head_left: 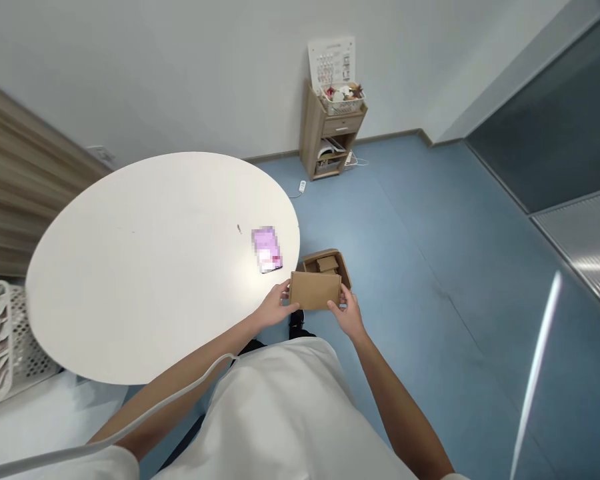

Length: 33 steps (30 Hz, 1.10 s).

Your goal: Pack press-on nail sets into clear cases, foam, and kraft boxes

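Note:
A flat brown cardboard box (315, 291) is held level in front of my body, just off the table's right edge. My left hand (275, 304) grips its left end, thumb on the near side and fingers at the edge. On the opposite end, my right hand (347, 311) holds it the same way. Beyond and partly below it is a brown open bin (347, 267) with smaller cardboard boxes (327, 265) inside. The held box hides the bin's near part.
To the left stands a white oval table (155, 267), with a blurred phone-like purple object (267, 250) and a small dark item (239, 229) on it. A wooden cabinet (310, 133) carries a white basket (344, 105) by the wall. A perforated white basket (27, 340) sits at far left.

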Available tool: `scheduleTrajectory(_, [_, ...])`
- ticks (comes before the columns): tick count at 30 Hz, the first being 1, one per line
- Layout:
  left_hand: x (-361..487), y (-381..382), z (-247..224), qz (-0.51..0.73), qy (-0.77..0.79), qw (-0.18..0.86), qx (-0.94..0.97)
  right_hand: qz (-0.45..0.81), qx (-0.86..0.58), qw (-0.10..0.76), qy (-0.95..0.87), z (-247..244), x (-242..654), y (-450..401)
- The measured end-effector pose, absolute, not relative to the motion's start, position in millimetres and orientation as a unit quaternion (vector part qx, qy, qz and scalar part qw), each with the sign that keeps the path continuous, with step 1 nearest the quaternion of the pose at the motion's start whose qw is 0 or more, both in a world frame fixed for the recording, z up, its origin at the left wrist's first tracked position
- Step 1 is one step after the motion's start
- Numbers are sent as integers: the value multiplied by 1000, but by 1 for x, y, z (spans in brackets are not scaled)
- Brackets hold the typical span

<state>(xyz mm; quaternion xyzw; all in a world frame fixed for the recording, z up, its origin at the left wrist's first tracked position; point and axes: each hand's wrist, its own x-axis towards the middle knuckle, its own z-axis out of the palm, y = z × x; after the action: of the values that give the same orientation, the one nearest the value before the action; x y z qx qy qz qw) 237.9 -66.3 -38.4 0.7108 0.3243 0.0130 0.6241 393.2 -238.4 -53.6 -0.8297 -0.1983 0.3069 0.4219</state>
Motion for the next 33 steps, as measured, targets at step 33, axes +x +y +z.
scheduleTrajectory(33, [163,-54,-68,81,571,596,559,366,-760,159,-512,-55,374,-82])
